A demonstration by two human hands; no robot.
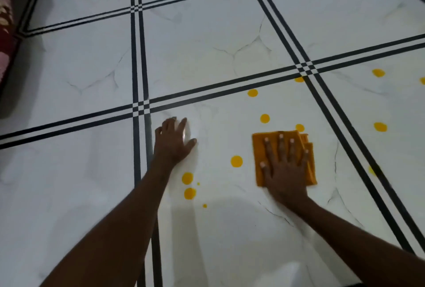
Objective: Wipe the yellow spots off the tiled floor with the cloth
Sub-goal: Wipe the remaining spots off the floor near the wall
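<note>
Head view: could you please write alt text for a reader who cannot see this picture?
A right hand presses a folded orange cloth flat on a white tiled floor dotted with yellow spots. The left hand rests open on the tile beside it.

The floor [207, 40] is glossy white tile with faint grey marble-like veins, smooth enough to throw back a soft sheen near the left hand [172, 141]. Matt black stripes [138, 56] run in pairs along the tile edges. The cloth [276, 146] is soft orange-yellow fabric, folded, matt, with a fine nap. The yellow spots [236, 161] look flat, opaque and smooth. At the far left lies a pink and red textile [5, 33], nubbly and dull.
</note>
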